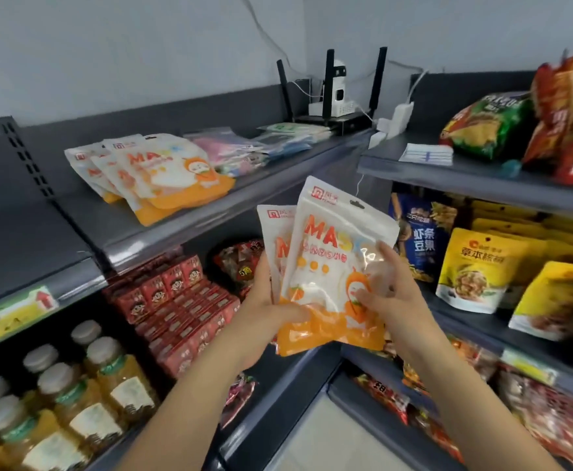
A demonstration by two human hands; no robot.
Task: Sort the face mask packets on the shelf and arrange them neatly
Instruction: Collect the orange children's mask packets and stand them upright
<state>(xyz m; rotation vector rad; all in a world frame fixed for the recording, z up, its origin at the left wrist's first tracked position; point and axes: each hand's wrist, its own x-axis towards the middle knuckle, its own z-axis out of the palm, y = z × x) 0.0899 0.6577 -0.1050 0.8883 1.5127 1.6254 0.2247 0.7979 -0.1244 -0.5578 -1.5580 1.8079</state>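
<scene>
1. Both forearms reach up from the bottom edge of the view. Left hand (pixel 264 311) and right hand (pixel 387 290) meet in front of the shelving, below the front lip of the upper shelf (pixel 183 229).
2. Left hand: grasping two packets at their lower left, thumb laid across the orange band of the front mask packet (pixel 332 266).
3. Right hand: gripping the right edge of the same front mask packet, thumb on its face, index finger along its side.
4. Second packet (pixel 273 239) sits behind the front one, offset to the left, only its left strip showing. Both are upright, tilted slightly right, held in the air and clear of the shelf.
5. Pile of mask packets (pixel 162 175), same orange-and-white print, lies flat and fanned near the left end of the upper shelf.
6. Pink and blue packets (pixel 230 147) lie flat just beside that pile, further along toward the back corner.
7. Router (pixel 332 110) with upright antennas stands in the back corner.
8. Lower shelf, left: bottles (pixel 84 396) with grey caps; red cartons (pixel 183 300) beside them.
9. Right-hand unit: yellow snack bags (pixel 472 270) stand on the middle tier.
</scene>
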